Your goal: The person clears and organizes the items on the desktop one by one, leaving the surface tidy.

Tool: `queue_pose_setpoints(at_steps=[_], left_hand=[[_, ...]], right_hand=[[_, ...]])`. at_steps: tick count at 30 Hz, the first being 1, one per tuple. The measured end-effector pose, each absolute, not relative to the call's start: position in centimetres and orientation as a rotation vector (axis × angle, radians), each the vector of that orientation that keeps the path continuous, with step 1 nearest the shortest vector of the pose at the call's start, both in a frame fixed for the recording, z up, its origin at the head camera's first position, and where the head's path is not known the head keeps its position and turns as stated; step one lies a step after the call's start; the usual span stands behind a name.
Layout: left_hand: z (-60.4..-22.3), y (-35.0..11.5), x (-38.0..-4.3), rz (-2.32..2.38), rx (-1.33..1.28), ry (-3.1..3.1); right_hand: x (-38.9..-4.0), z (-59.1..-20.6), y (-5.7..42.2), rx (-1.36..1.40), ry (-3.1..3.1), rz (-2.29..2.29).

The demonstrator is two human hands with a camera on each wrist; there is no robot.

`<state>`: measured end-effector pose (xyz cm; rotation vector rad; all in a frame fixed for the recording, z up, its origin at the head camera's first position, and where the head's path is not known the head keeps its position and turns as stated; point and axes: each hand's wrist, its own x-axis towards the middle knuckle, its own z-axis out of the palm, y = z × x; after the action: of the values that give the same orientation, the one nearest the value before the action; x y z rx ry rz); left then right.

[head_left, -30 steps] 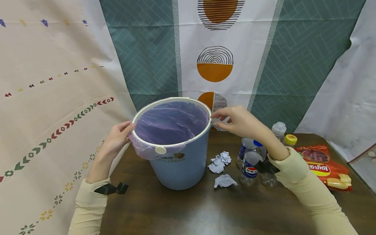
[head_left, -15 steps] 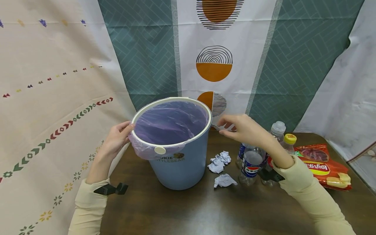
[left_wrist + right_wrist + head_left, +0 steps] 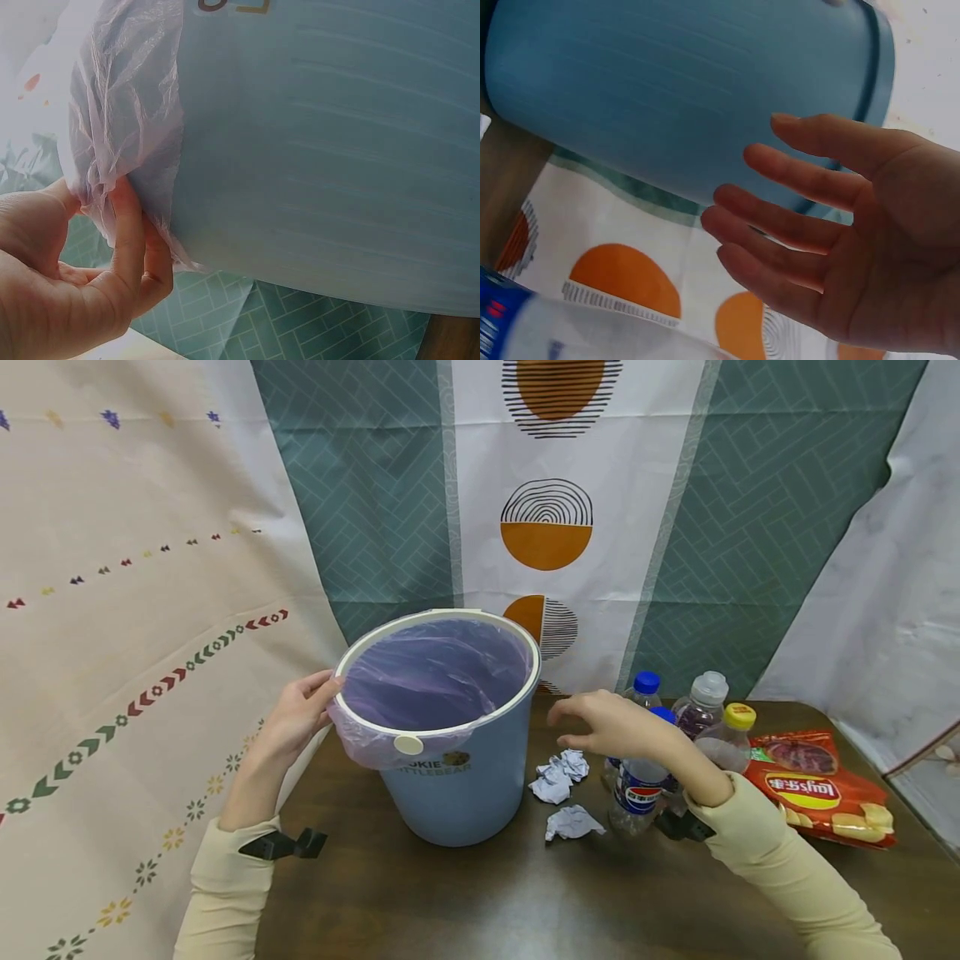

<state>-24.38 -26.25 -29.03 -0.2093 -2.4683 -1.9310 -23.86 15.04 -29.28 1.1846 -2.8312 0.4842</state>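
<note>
A blue trash can (image 3: 465,802) with a cream rim stands on the dark table, lined with a thin purple plastic bag (image 3: 442,668) folded over its edge. My left hand (image 3: 292,718) pinches rim and bag at the can's left side; in the left wrist view its fingers curl against the gathered bag (image 3: 135,97). Between can and bottles, my right hand (image 3: 607,724) hovers over crumpled paper balls (image 3: 551,781), touching nothing. The right wrist view shows that hand's fingers (image 3: 780,214) loosely spread beside the can. Another crumpled paper (image 3: 573,822) lies in front.
Several plastic bottles stand to the right, including a Pepsi-labelled bottle (image 3: 637,795) and one with a yellow cap (image 3: 740,717); my right forearm partly hides them. Beyond lies a red Lay's chip bag (image 3: 817,789). A patterned cloth (image 3: 390,510) hangs behind the table.
My right hand has left the can's right rim, moving right and then down toward the paper balls. The left hand stays at the rim, and the can has not moved.
</note>
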Motion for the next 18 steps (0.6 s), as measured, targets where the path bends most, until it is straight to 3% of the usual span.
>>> queue_pose_setpoints(at_steps=[18], left_hand=[[-28.9, -26.3, -24.3, -1.962, -0.242, -2.464]], right_hand=[[-23.5, -33.7, 14.1, 1.170, -2.942, 0.588]])
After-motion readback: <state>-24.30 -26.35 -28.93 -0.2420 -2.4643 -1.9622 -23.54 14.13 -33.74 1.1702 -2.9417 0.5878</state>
